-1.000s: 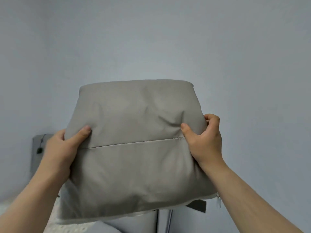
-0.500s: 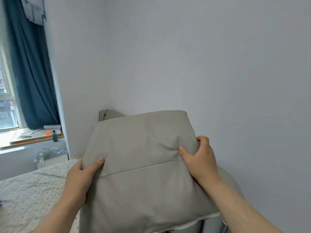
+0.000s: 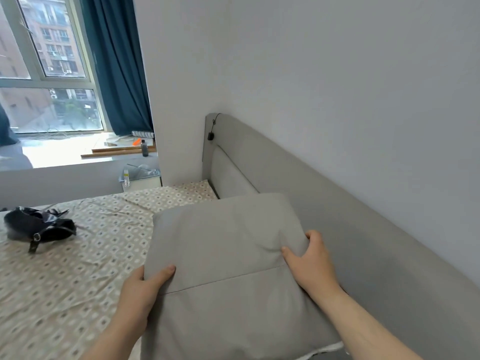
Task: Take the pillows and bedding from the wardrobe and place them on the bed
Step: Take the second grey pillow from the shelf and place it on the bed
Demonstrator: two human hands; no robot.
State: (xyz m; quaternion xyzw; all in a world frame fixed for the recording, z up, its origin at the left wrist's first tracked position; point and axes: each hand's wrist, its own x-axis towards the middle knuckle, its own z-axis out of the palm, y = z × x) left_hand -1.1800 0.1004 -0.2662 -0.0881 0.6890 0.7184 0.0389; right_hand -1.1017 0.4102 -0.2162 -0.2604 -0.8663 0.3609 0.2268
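Note:
A grey pillow [image 3: 226,255] with a seam across its middle fills the lower centre of the head view. My left hand [image 3: 141,297] grips its left edge, thumb on top. My right hand [image 3: 311,261] pinches its right edge near the upper corner. The pillow is low over the bed [image 3: 65,281], which has a beige sheet with a small repeating pattern, right beside the grey headboard [image 3: 350,224]. Whether the pillow rests on the mattress I cannot tell.
A black handbag [image 3: 36,226] lies on the bed at the left. Beyond the bed are a small white nightstand [image 3: 141,181] with plastic on it, a windowsill holding a dark bottle [image 3: 144,149], a window and teal curtains [image 3: 119,66]. A white wall runs along the right.
The pillow has come down from in front of the wall to bed level by the headboard. My view has tilted down and left, showing the bed, handbag and window.

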